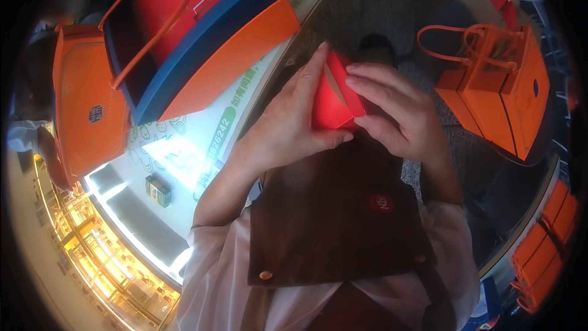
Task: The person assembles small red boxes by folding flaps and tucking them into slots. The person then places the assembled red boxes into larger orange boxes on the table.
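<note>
A small red paper box [331, 109] is held between my two hands, in front of my brown apron [334, 208]. A slit-like gap along its upper side shows a brownish inner face. My left hand [288, 107] grips the box's left side, its thumb along the lower edge and its fingers stretched up the far side. On the right, my right hand [398, 104] presses bent fingers and thumb against the box's right edge. Whether anything is inside cannot be seen.
At upper left, an orange and blue gift box [226, 55] with a handle holds red packets [168, 9], on a printed white counter [184, 165]. A small green box [157, 191] lies there. Orange handled boxes [499, 89] stand on a chair at right; several orange bags [542, 251] lie lower right.
</note>
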Available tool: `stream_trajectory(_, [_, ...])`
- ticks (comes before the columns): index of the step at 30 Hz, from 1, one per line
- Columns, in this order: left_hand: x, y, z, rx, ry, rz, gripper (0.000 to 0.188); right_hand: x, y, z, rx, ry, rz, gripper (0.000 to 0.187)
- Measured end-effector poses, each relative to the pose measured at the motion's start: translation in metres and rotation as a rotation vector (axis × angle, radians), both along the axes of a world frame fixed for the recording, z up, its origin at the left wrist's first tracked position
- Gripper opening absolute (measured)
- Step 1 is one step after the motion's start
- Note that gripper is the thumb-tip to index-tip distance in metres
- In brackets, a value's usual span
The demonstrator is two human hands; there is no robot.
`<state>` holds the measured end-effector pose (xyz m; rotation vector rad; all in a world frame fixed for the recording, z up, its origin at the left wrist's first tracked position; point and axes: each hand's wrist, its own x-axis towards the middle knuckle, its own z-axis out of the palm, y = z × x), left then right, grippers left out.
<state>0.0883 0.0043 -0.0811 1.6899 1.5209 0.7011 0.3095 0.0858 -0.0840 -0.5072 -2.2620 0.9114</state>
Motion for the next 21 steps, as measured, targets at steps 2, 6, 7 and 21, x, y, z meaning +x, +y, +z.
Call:
stream_trajectory(2, [0.0004,-0.0003,-0.0037,-0.022,-0.019,0.004,0.124,0.0019,-0.0007,-0.0041,-0.014,-0.012,-0.004,0.044])
stream_trajectory(6, [0.0006,0.0021,-0.0028,0.018,0.023,-0.017,0.124,0.0058,-0.0018,-0.0031,-0.1,-0.029,-0.006,0.045])
stream_trajectory(7, [0.0004,0.0024,-0.0038,0.017,0.027,-0.02,0.124,0.0057,-0.0022,-0.003,-0.102,-0.026,-0.01,0.045])
stream_trajectory(21, [0.0025,0.0066,-0.0048,-0.015,0.058,-0.064,0.12,0.006,-0.0072,-0.0121,-0.134,0.005,-0.067,0.043])
